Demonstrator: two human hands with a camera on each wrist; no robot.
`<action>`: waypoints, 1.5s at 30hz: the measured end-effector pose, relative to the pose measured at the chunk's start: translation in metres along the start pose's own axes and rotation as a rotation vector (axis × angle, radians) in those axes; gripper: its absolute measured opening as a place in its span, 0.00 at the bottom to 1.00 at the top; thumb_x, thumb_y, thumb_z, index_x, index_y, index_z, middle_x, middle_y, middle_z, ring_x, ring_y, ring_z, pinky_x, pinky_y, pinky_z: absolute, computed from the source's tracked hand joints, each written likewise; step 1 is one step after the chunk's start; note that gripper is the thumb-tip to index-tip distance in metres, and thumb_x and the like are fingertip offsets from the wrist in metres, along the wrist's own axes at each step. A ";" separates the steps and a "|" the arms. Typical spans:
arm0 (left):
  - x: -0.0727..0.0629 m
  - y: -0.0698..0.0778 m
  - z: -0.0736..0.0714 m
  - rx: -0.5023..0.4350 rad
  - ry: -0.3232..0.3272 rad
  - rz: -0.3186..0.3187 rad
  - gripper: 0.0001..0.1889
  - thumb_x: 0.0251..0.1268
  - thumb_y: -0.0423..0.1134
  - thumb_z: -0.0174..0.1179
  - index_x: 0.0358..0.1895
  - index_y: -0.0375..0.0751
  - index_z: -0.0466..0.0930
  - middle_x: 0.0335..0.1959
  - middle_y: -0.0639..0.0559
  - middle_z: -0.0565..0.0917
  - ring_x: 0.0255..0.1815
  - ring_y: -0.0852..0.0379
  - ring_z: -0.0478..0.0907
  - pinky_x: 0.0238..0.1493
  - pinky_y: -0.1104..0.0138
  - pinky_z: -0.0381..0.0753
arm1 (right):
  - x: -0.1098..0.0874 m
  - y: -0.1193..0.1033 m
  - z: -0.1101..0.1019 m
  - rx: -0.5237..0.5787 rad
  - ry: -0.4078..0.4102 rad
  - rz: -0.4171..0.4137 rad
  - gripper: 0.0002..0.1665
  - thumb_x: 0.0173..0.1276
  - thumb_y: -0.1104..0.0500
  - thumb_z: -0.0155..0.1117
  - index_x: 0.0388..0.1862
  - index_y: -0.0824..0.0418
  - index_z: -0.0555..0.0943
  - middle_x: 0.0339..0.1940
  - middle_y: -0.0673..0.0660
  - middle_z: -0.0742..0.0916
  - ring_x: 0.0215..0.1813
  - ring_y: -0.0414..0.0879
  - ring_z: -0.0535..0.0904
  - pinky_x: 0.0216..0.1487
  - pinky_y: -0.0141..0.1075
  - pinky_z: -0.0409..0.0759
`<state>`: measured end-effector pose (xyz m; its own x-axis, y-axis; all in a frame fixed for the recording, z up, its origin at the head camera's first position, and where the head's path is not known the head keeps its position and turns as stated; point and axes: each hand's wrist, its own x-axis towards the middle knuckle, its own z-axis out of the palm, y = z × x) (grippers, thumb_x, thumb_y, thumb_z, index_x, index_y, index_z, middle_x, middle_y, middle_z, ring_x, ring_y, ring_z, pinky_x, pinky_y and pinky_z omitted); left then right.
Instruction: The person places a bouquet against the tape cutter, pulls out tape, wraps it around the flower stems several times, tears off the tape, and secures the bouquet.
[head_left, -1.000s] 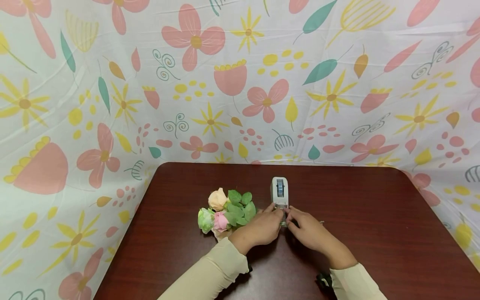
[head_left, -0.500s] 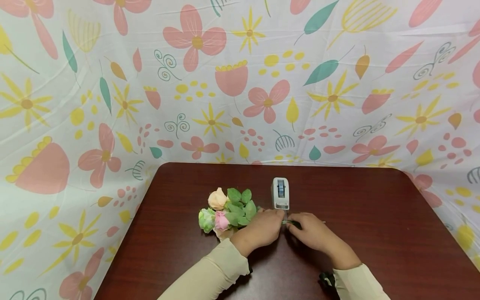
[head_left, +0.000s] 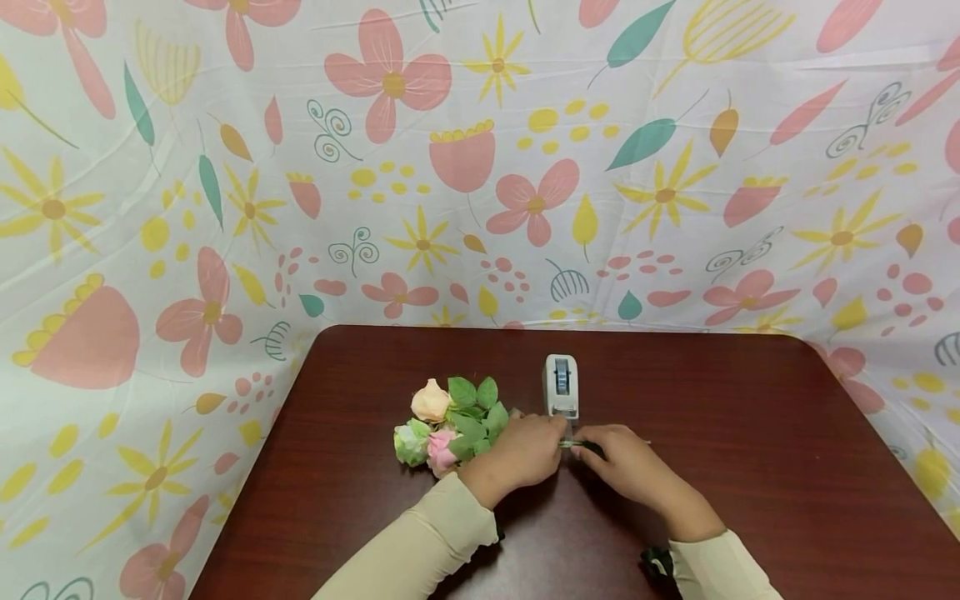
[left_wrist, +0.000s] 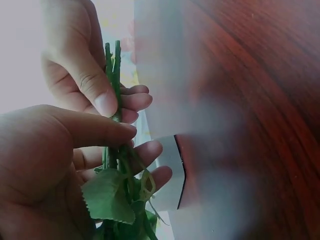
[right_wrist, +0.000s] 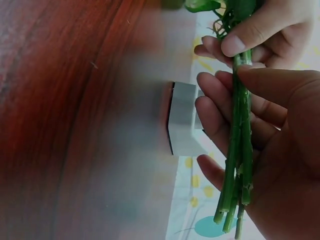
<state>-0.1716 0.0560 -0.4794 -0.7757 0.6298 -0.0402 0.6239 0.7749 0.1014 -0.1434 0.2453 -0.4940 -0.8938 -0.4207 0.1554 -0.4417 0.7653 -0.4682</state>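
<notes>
A bunch of roses (head_left: 441, 448) in peach, pink and pale green, with green leaves (head_left: 468, 425), lies sideways left of my hands. My left hand (head_left: 525, 450) grips its stems just below the leaves, thumb on one side and fingers behind. Close beside it, my right hand (head_left: 626, 462) pinches the same green stems (right_wrist: 240, 135) between thumb and fingers, the cut ends running past its palm. A short clear strip (head_left: 570, 430) spans from the white tape dispenser (head_left: 561, 392) to the stems between both hands. Clear tape shows on the stems in the right wrist view.
The dispenser stands upright just beyond my fingertips, its blue-looking roll on top. Both hands work over a dark red-brown wooden table (head_left: 750, 417). A flower-printed cloth (head_left: 480, 167) hangs behind and to the sides. Dark wrist straps show at both cuffs.
Both hands have drawn back from the dispenser's front edge, with the strip now showing between. The bunch has turned slightly, and the lowest peach rose is now hidden.
</notes>
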 end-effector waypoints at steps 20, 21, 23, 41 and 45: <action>0.003 -0.005 -0.010 -0.004 -0.048 0.005 0.11 0.74 0.52 0.55 0.38 0.54 0.84 0.41 0.56 0.89 0.42 0.57 0.85 0.48 0.57 0.73 | -0.001 -0.001 0.006 -0.072 0.129 -0.040 0.06 0.66 0.59 0.71 0.41 0.49 0.86 0.42 0.44 0.90 0.48 0.44 0.87 0.56 0.53 0.78; 0.003 -0.005 -0.010 -0.002 -0.054 0.004 0.11 0.74 0.52 0.55 0.40 0.55 0.85 0.43 0.56 0.89 0.43 0.57 0.84 0.49 0.57 0.74 | -0.001 -0.001 0.007 -0.075 0.136 -0.040 0.07 0.66 0.60 0.71 0.41 0.49 0.86 0.42 0.44 0.90 0.47 0.44 0.87 0.56 0.53 0.77; 0.003 -0.005 -0.011 -0.001 -0.067 -0.001 0.13 0.75 0.52 0.53 0.45 0.55 0.86 0.47 0.57 0.88 0.48 0.56 0.84 0.52 0.56 0.74 | -0.001 -0.001 0.008 -0.077 0.147 -0.037 0.07 0.65 0.60 0.72 0.40 0.49 0.86 0.41 0.44 0.90 0.47 0.45 0.87 0.56 0.53 0.77; 0.001 -0.007 -0.014 -0.050 -0.084 0.012 0.13 0.78 0.50 0.52 0.52 0.55 0.85 0.47 0.55 0.81 0.47 0.56 0.78 0.47 0.60 0.70 | 0.001 0.001 0.013 -0.088 0.191 0.005 0.10 0.62 0.60 0.75 0.38 0.49 0.84 0.37 0.43 0.88 0.42 0.40 0.85 0.50 0.50 0.78; 0.002 -0.007 -0.013 -0.038 -0.069 0.013 0.12 0.77 0.50 0.55 0.52 0.55 0.85 0.48 0.55 0.81 0.47 0.57 0.78 0.46 0.61 0.70 | 0.001 0.003 0.014 -0.088 0.200 0.009 0.11 0.61 0.61 0.76 0.38 0.48 0.84 0.37 0.42 0.88 0.40 0.38 0.85 0.47 0.49 0.78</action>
<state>-0.1788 0.0506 -0.4670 -0.7584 0.6431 -0.1065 0.6289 0.7648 0.1400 -0.1444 0.2402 -0.5069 -0.8914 -0.3159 0.3251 -0.4312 0.8119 -0.3935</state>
